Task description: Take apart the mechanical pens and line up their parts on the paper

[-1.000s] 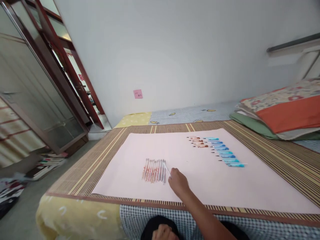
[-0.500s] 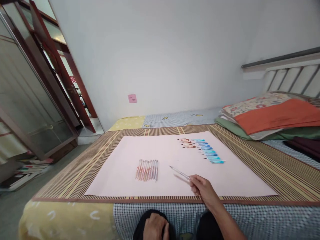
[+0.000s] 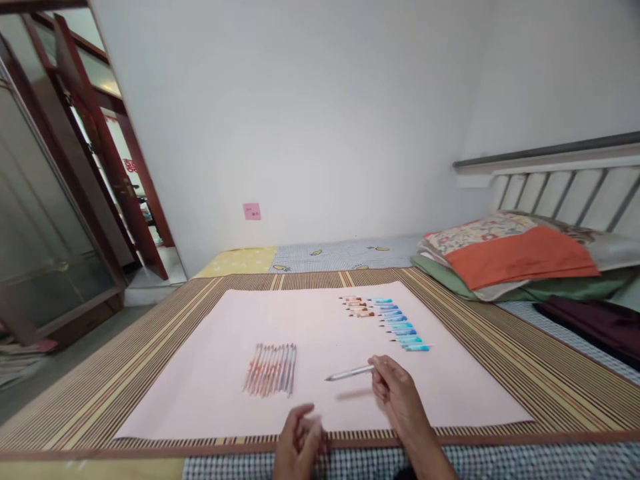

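Observation:
My right hand (image 3: 397,393) pinches a clear pen (image 3: 349,373) by its right end and holds it just above the pink paper sheet (image 3: 200,373), its tip pointing left. My left hand (image 3: 298,441) hovers at the sheet's near edge with fingers loosely curled and nothing in it. A row of pens (image 3: 271,361) lies side by side on the sheet, left of both hands. Further back sit a short row of brown-capped pieces (image 3: 357,307) and a longer slanted row of blue-capped ones (image 3: 399,325).
The sheet lies on a striped bamboo mat (image 3: 550,373) on a bed. Folded quilts and pillows (image 3: 510,257) are piled at the right by a slatted headboard (image 3: 560,190). An open door (image 3: 107,160) and stacked books (image 3: 20,357) are at the left.
My right hand took one pen from the row and carried it right and nearer, turning its tip leftward. My left hand rose from my lap to the sheet's edge. The view swung right.

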